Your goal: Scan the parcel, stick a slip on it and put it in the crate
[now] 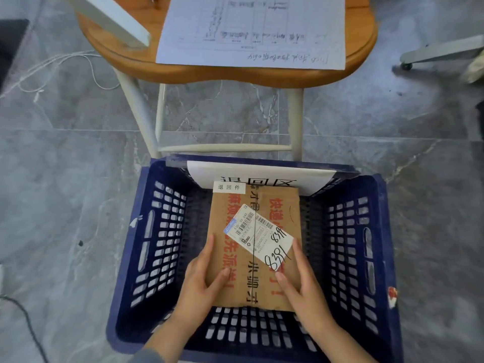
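Observation:
A flat brown cardboard parcel (pixel 272 205) with red print sits inside the dark blue slatted crate (pixel 366 231) on the floor. A white shipping label (pixel 258 235) with handwritten numbers lies across its top, and a small white slip (pixel 229 187) is stuck at its far left corner. My left hand (pixel 203 279) grips the parcel's near left edge, thumb on top. My right hand (pixel 301 276) grips the near right edge, thumb on top. A white printed sign (pixel 309 176) leans on the crate's far wall.
A wooden stool (pixel 131 56) with white legs stands just beyond the crate, with a handwritten sheet (pixel 251 30) on its seat. A thin white cable (pixel 65 61) lies on the grey tiled floor at the left. A wheeled chair base (pixel 432 52) shows at the upper right.

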